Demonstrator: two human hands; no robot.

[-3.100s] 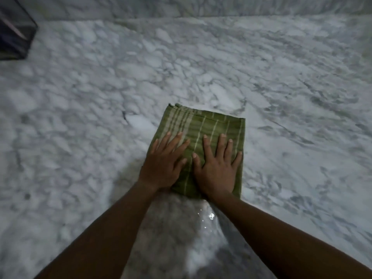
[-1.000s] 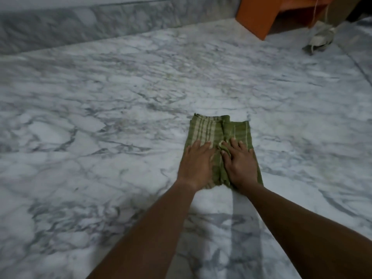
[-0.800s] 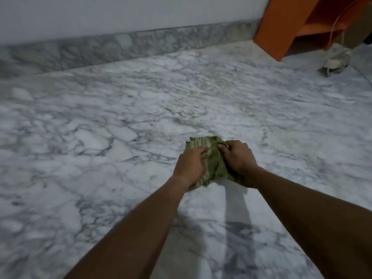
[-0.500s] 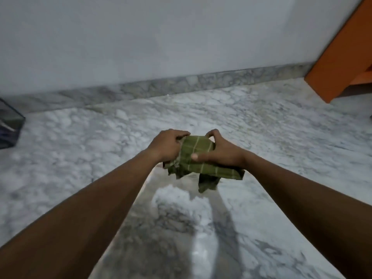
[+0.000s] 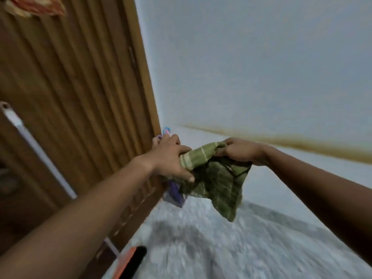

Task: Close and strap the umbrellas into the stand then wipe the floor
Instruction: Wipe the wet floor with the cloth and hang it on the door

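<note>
A green striped cloth [image 5: 219,184] hangs in the air between my hands, well above the marble floor [image 5: 221,248]. My left hand [image 5: 171,158] grips its bunched left end. My right hand [image 5: 241,152] pinches the top right edge, and the rest of the cloth droops below. Behind my left hand, coloured umbrella handles [image 5: 166,130] and a purple umbrella [image 5: 174,191] stand in the corner by the door, mostly hidden by my hand and the cloth. The view is tilted and blurred.
A brown ribbed wooden door [image 5: 76,97] fills the left side. A pale wall [image 5: 251,67] with a brownish stripe rises behind. An orange and black object [image 5: 130,260] lies on the floor near the bottom edge.
Both hands went from pressing the cloth flat on the floor to bunching it and lifting it into the air. The view swung up and left from the floor to the door corner.
</note>
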